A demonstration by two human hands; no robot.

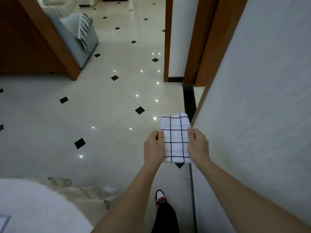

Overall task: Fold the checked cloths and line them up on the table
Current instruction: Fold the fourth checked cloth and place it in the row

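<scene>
Evidently folded into a narrow strip, the white cloth with dark blue check lines [175, 140] is held flat in mid-air at the frame's lower centre-right, above the glossy cream tiled floor [109, 115]. The left hand [154, 147] and right hand [198, 145] flank it, fingers [191, 132] grasping its long edges, probably to keep the fold square. At lower left, a white rounded surface [33, 207] may be the worktop.

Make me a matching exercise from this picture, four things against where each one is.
Things: 1 checked cloth; 2 left hand; 3 right hand; 4 shoe.
Places: A pinches the cloth's right edge; B lowest in the view; C folded, held between both hands; D pinches the cloth's left edge.
Pairs: 1-C, 2-D, 3-A, 4-B.
</scene>
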